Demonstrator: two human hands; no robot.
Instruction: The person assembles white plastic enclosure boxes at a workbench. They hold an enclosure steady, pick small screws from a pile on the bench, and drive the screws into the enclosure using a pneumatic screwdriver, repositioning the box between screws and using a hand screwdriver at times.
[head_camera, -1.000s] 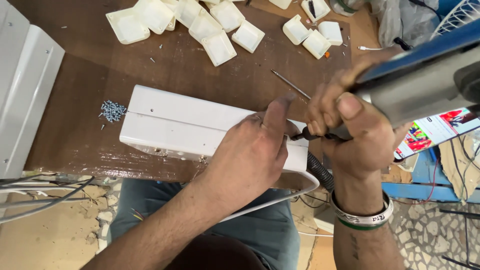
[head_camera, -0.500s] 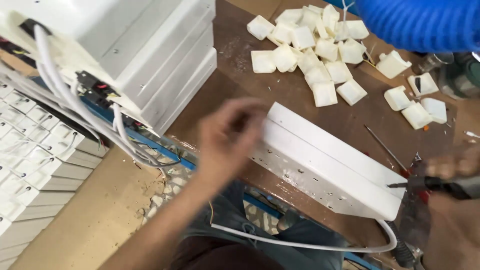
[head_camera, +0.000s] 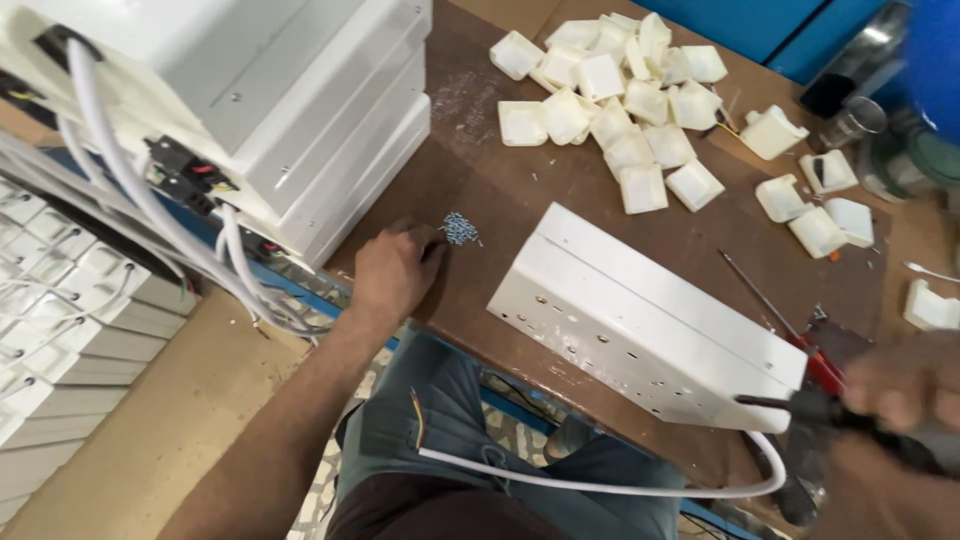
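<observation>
Outstretched, left hand (head_camera: 395, 268) pinches at screws (head_camera: 460, 229); right hand (head_camera: 900, 385) grips a screwdriver (head_camera: 800, 405).

A brown wooden table (head_camera: 480, 190) carries a long white box (head_camera: 650, 315) near its front edge. A small pile of tiny screws (head_camera: 460, 229) lies beside it, and many white plastic caps (head_camera: 620, 100) sit farther back.

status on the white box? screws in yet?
Done: the white box lies closed on the table. In hand: the left hand reaches the small pile of screws; the right hand holds a dark tool at the box's end, blurred. Left: several holes in the box's side look empty.
</observation>
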